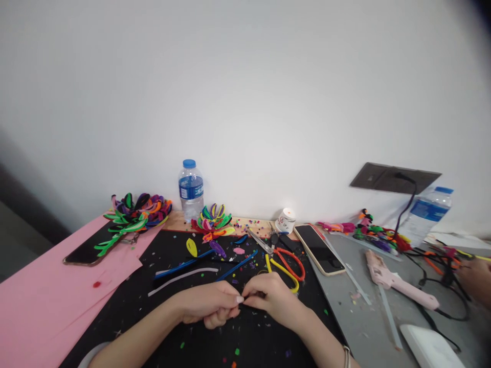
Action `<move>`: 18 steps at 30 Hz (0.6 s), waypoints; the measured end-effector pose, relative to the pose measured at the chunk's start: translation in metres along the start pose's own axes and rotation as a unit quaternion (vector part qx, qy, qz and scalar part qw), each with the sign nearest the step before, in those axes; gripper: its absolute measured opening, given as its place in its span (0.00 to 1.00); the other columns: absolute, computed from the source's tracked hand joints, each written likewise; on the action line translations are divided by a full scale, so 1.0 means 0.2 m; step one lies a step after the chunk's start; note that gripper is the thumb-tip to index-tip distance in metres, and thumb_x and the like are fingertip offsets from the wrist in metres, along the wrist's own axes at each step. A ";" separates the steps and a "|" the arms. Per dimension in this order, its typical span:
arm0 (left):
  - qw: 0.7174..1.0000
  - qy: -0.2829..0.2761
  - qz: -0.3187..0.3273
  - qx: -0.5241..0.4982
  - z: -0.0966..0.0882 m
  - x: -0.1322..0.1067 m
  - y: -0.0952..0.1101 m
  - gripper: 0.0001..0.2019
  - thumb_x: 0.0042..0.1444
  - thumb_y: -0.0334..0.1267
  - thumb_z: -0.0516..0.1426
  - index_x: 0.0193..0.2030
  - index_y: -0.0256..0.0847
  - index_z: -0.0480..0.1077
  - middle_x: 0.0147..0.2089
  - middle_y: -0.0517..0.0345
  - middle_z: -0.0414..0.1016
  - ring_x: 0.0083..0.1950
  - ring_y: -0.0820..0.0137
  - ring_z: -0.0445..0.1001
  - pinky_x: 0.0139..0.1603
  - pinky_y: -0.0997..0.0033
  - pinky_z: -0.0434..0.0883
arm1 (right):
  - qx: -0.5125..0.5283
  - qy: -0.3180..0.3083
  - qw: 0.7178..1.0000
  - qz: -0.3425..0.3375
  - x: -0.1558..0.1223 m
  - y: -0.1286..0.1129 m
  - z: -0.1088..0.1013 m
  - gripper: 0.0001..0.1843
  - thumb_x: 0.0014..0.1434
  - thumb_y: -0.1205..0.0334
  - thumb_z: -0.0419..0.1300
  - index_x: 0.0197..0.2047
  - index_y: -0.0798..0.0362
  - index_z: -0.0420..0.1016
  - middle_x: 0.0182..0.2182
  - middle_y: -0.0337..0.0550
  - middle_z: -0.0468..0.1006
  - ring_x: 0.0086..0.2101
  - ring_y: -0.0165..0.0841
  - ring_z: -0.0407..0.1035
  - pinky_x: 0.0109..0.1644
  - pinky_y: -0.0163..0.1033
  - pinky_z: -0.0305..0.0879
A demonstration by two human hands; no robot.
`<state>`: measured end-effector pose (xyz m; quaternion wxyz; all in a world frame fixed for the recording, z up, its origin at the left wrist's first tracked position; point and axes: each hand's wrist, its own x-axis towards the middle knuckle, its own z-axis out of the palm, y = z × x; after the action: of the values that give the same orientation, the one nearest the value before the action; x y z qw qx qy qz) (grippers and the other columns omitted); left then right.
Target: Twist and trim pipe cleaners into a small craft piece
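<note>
Black surface [132, 306], white wall [245, 102]; clear plastic bottle [191, 208], blue label [191, 188] unreadable; left hand [215, 302], right hand [273, 297] pinched together, contents unclear.

Against the pale wall [245, 102] I can see a blue-capped water bottle [191, 197] standing upright, and over to the right another bottle [427, 217] with a blue label, near a dark wall plate [374, 177] with a black cord [409, 204] plugged in. A dark-screened phone [82, 251] lies on the pink sheet [34, 286] at the left, while a pale-cased phone [320, 249] rests face up near a small white tub [286, 222]. Close to the lower right corner sits a white, round-cornered object [429, 347], partly cut off from view.
</note>
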<state>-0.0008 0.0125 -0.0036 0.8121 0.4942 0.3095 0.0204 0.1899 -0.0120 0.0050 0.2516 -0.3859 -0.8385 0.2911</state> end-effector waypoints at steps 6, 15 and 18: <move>1.000 0.023 0.005 -0.021 0.02 -0.01 0.02 0.18 0.48 0.51 0.56 0.22 0.39 0.58 0.11 0.73 0.47 0.13 0.82 0.41 0.15 0.77 0.38 | -0.011 -0.009 1.000 0.023 0.00 -0.01 0.00 0.02 0.52 0.69 0.60 0.30 0.54 0.70 0.22 0.33 0.69 0.25 0.26 0.64 0.30 0.28 0.56; 0.999 0.036 0.021 -0.016 0.02 0.00 0.01 0.16 0.50 0.48 0.53 0.23 0.39 0.58 0.13 0.72 0.47 0.14 0.82 0.41 0.15 0.76 0.38 | -0.049 -0.019 0.998 0.047 -0.01 -0.04 0.01 0.04 0.58 0.66 0.53 0.32 0.53 0.66 0.26 0.36 0.70 0.28 0.28 0.66 0.32 0.29 0.58; 0.998 0.043 0.032 -0.030 0.02 0.00 0.01 0.14 0.52 0.47 0.52 0.26 0.39 0.59 0.16 0.72 0.47 0.15 0.82 0.41 0.16 0.77 0.38 | -0.048 -0.009 0.998 0.047 -0.01 -0.03 0.02 0.06 0.59 0.66 0.51 0.31 0.53 0.65 0.25 0.37 0.70 0.28 0.29 0.66 0.32 0.30 0.58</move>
<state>0.0024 0.0102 -0.0008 0.8114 0.4781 0.3274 0.0770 0.1850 -0.0179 0.0065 0.2109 -0.4339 -0.8346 0.2660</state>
